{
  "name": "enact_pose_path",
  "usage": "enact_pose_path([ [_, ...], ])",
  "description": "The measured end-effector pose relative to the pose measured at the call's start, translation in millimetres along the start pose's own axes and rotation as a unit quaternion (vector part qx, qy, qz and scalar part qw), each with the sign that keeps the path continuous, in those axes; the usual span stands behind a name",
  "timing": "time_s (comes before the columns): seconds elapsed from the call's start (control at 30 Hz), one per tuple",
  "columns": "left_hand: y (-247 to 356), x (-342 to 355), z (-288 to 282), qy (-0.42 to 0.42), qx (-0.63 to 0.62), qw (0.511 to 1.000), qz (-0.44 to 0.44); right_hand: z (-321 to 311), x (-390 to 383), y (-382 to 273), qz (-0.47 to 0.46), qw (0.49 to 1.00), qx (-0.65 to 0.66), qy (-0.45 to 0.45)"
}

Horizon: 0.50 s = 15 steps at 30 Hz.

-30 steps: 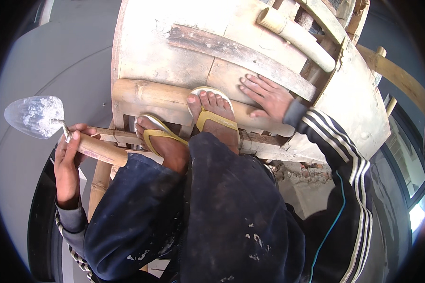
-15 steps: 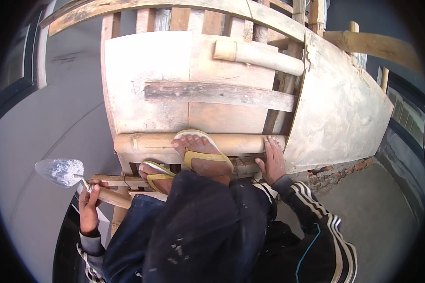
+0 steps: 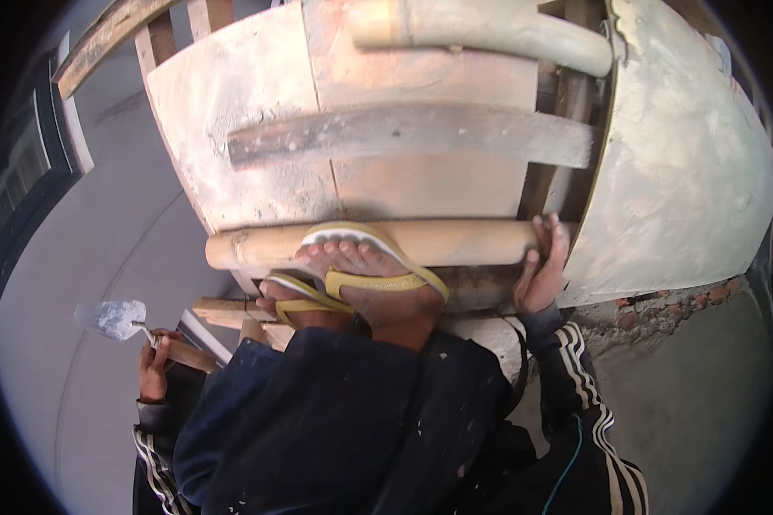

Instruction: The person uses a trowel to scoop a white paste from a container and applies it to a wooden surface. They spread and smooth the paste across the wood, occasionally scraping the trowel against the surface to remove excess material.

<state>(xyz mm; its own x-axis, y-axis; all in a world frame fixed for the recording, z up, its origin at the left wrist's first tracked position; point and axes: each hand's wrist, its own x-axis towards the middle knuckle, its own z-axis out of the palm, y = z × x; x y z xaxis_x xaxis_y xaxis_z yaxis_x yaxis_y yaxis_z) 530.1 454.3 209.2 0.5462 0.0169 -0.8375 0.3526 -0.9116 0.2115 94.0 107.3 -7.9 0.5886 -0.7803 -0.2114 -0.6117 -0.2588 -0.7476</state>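
A pointed trowel [image 3: 118, 319] with a plaster-smeared blade and wooden handle is in my left hand [image 3: 153, 369], held out at the left with its blade pointing away. My left fingers are closed round the handle. At the right, my right hand [image 3: 542, 273] rests against the right end of a thick bamboo pole [image 3: 481, 242], its fingers stretched out and the thumb apart. The pole lies crosswise in front of my feet. One foot, in a yellow flip-flop [image 3: 378, 279], presses on the pole; the other flip-flop sits lower at its left.
Beyond the pole lie a boarded panel [image 3: 429, 184], a wooden crosspiece [image 3: 404, 137] and another bamboo piece [image 3: 489, 36]. A large pale sheet [image 3: 678, 163] stands at the right, beside rough broken brickwork [image 3: 661, 313]. Gaps show between the slats. A grey wall [image 3: 69, 232] runs down the left.
The view has shifted closer to the boards. My right hand has turned more upright at the pole's end, fingers lifted from lying flat. The trowel has dropped slightly, still in my left hand.
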Motion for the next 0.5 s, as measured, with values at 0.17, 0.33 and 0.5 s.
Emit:
enact_pose_path([
  [0.17, -2.3, -2.1, -6.7, -0.008, 0.0, 1.0, 0.026, -4.1, 1.6, 1.4, -0.052, 0.997, -0.055, -0.013],
  [0.33, -2.4, 1.4, 0.0, -0.003, 0.0, 0.999, 0.047, -18.8, 24.6, -22.1, -0.108, 0.978, -0.12, -0.133],
  [0.5, -2.8, 7.7, 3.6, -0.027, -0.004, 0.997, 0.076, 18.1, 94.8, -62.3, -0.3, 0.882, -0.102, -0.35],
])
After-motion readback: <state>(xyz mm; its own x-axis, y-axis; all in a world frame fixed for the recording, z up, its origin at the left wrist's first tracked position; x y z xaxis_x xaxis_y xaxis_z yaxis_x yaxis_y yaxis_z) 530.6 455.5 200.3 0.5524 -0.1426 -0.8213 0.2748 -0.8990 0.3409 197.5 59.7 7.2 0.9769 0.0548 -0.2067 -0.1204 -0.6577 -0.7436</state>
